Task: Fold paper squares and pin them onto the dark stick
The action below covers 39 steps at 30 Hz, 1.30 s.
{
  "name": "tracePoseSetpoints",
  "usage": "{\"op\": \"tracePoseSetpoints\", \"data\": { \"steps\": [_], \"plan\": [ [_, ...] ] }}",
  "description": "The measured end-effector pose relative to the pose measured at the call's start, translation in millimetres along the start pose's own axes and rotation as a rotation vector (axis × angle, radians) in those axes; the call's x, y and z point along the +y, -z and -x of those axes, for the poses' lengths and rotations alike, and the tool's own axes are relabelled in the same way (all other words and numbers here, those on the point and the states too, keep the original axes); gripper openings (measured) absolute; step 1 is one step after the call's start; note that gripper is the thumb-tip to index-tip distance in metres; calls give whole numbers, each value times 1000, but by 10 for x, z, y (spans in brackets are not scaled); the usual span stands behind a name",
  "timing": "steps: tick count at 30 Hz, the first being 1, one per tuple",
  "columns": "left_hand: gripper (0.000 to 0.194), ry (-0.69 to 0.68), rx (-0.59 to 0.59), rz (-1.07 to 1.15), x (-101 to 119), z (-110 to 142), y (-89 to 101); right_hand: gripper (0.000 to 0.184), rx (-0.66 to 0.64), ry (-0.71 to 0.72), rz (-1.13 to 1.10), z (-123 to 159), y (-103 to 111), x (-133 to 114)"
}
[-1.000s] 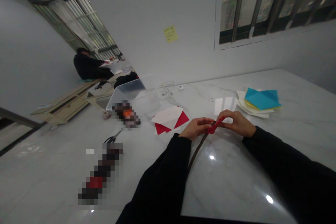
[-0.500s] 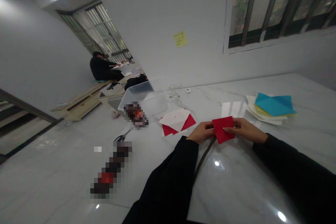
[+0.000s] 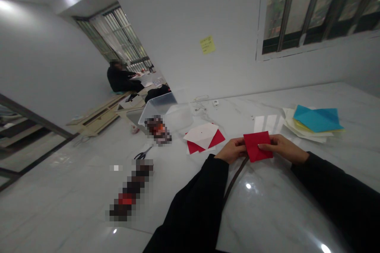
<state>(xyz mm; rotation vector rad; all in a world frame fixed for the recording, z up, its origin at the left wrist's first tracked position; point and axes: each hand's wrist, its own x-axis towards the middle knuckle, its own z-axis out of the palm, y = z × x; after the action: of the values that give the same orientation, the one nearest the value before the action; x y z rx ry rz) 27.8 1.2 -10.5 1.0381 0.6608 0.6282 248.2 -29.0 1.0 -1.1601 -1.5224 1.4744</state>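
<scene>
A red square of paper (image 3: 255, 145) is held up between my two hands above the white marbled table. My left hand (image 3: 233, 149) pinches its left edge, the fingertips partly behind it. On the right side my right hand (image 3: 286, 148) grips it, thumb lying across the front and fingers behind. Just left of my left hand lie white paper (image 3: 202, 134) and red paper (image 3: 219, 138), overlapping. Past my right hand is a pile of sheets with a blue sheet (image 3: 319, 118) on top and yellow paper (image 3: 340, 129) beneath. A dark strip (image 3: 236, 176) runs below the red paper.
Scissors (image 3: 143, 153) lie left on the table (image 3: 178, 182), between two pixelated items. A clear plastic bin (image 3: 166, 106) stands behind them. A white plug (image 3: 215, 102) and cable lie by the wall, below a yellow sticky note (image 3: 207, 45). Another person (image 3: 121, 78) sits far left.
The whole view has shifted slightly, so things appear a little further right. Both hands keep their hold on the red paper, with little visible change.
</scene>
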Motion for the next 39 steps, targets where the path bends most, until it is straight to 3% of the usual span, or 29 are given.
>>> {"op": "tracePoseSetpoints", "data": {
  "steps": [5, 14, 19, 32, 39],
  "plan": [
    [49, 16, 31, 62, 26, 13, -31, 40, 74, -4, -19, -26, 75, 57],
    [45, 4, 36, 24, 94, 52, -29, 37, 210, -56, -296, -75, 168, 151],
    [51, 12, -28, -15, 80, 53, -36, 36, 259, -51, -292, -92, 184, 159],
    [56, -15, 24, -32, 68, 79, -74, 30, 325, -68, -305, -90, 97, 146],
    [55, -20, 11, -37, 61, 61, -57, 37, 327, -38, -273, -116, 113, 179]
  ]
}}
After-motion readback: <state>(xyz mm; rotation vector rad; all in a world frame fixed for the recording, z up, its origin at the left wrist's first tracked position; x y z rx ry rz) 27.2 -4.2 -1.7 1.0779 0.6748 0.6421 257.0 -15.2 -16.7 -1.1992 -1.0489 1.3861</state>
